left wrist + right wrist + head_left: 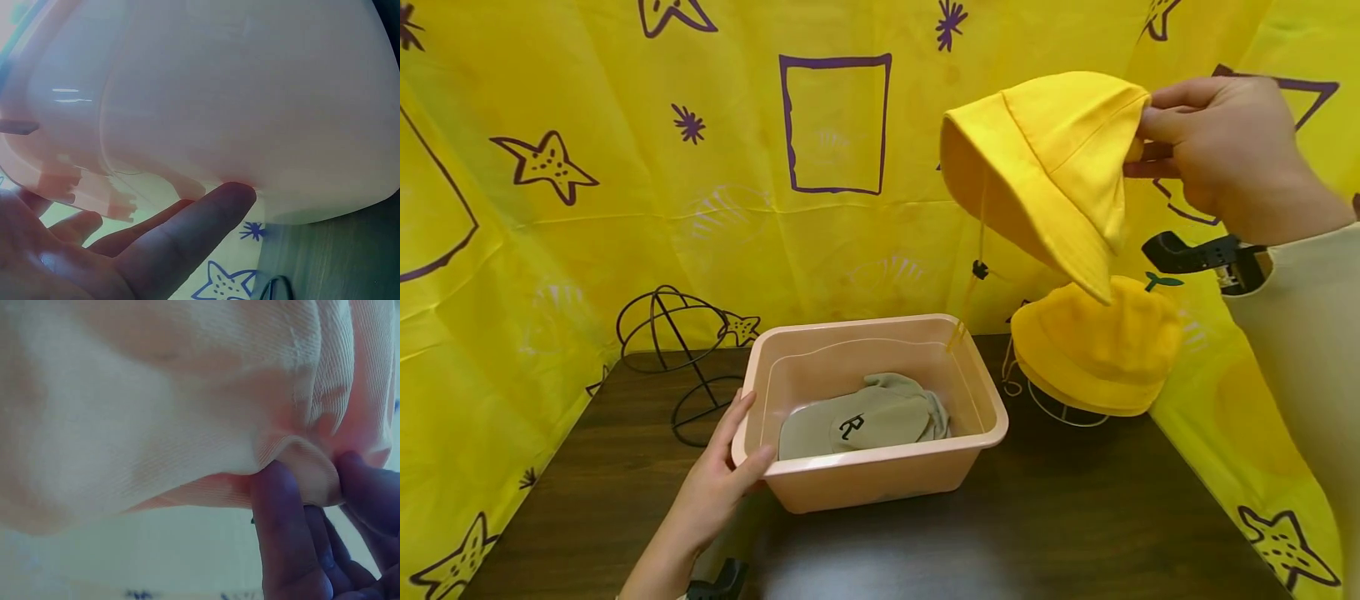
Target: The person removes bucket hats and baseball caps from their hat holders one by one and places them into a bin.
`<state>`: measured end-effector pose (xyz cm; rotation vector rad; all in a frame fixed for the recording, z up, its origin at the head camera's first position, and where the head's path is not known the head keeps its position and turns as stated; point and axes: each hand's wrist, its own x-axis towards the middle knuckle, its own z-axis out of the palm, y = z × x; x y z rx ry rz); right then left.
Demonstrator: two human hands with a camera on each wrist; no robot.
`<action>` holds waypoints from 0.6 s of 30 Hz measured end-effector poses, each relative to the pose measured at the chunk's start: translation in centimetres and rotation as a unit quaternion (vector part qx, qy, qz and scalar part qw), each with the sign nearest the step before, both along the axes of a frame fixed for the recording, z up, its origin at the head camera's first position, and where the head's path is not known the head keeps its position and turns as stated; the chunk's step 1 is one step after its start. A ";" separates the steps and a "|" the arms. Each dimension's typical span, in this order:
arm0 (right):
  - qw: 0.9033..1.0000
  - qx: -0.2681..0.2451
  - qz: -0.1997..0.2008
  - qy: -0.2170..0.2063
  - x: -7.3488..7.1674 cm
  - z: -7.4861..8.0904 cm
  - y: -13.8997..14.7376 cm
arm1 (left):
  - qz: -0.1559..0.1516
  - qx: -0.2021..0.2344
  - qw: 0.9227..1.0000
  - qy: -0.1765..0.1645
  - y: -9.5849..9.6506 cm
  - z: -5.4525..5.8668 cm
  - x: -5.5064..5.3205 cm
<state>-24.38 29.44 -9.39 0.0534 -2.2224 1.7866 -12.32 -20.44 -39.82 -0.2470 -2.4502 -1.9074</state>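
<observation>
At the far left a black wire stand (684, 341) rises from the dark table (1075, 500), its foot partly screened from me by the basin. Nearer, the left hand (718, 479) touches the pink basin (872, 483) at its near left corner, thumb and fingers spread wide around it. Inside lies a grey-green cap (857, 421), bill to the left, a black letter on its front. Up on the right, the right hand (1232, 146) pinches the crown of a yellow hat (1052, 150) — brim tipped left, held in the air. Its cord (980, 242) dangles over the basin's far right corner; I can't tell whether it touches. Just below, partly blocked by that brim, a second yellow hat (1097, 358) with a green sprout sits on a pale wire stand (1078, 423).
</observation>
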 end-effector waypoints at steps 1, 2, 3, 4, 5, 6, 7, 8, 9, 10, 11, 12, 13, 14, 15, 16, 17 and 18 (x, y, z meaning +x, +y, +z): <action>1.000 -0.010 0.011 -0.005 -0.1 -0.1 -0.7 | -0.001 0.000 1.000 0.000 0.0 0.0 0.0; 1.000 -0.018 0.023 -0.010 -0.1 -0.2 -1.3 | -0.001 -0.001 1.000 0.001 0.0 0.0 0.0; 0.999 -0.031 0.034 -0.013 -0.2 -0.4 -2.0 | -0.001 -0.002 1.000 0.002 0.0 0.0 0.0; 0.997 -0.051 0.046 -0.018 -0.2 -0.5 -2.8 | -0.003 -0.002 1.000 0.002 -0.1 0.1 0.0; 0.996 -0.064 0.057 -0.021 -0.3 -0.8 -3.5 | -0.004 -0.002 1.000 0.002 -0.1 0.1 0.0; 0.995 -0.067 0.065 -0.026 -0.2 -1.0 -4.3 | -0.003 -0.005 1.000 0.003 -0.1 0.1 0.0; 0.995 -0.062 0.072 -0.029 -0.2 -1.2 -5.1 | -0.004 -0.006 1.000 0.003 -0.1 0.1 0.0; 0.994 -0.068 0.083 -0.033 -0.2 -1.6 -6.0 | -0.004 -0.009 1.000 0.004 -0.1 0.1 0.0; 0.992 -0.073 0.093 -0.038 -0.2 -1.9 -6.8 | -0.003 -0.012 1.000 0.006 -0.2 0.1 0.0; 0.991 -0.076 0.102 -0.042 -0.1 -2.3 -7.7 | -0.004 -0.013 1.000 0.006 -0.2 0.1 0.0; 0.990 -0.076 0.111 -0.048 0.0 -2.8 -8.5 | -0.004 -0.018 1.000 0.008 -0.2 0.1 0.0; 0.988 -0.074 0.122 -0.054 0.1 -3.3 -9.3 | -0.005 -0.021 1.000 0.010 -0.3 0.1 0.0; 0.987 -0.070 0.130 -0.059 0.1 -4.0 -10.1 | -0.005 -0.027 1.000 0.013 -0.3 0.2 0.0; 0.986 -0.069 0.138 -0.065 0.1 -4.7 -10.8 | -0.004 -0.035 0.999 0.016 -0.4 0.2 0.0; 0.985 -0.063 0.145 -0.070 0.2 -5.5 -11.4 | -0.004 -0.042 0.999 0.019 -0.4 0.2 0.0; 0.984 -0.057 0.152 -0.074 0.1 -6.3 -12.0 | -0.003 -0.050 0.999 0.021 -0.4 0.2 0.0; 0.983 -0.051 0.158 -0.079 0.1 -7.2 -12.6 | -0.003 -0.057 0.998 0.024 -0.4 0.2 0.0; 0.982 -0.044 0.162 -0.081 0.1 -8.1 -13.0 | -0.003 -0.061 0.998 0.025 -0.4 0.2 0.0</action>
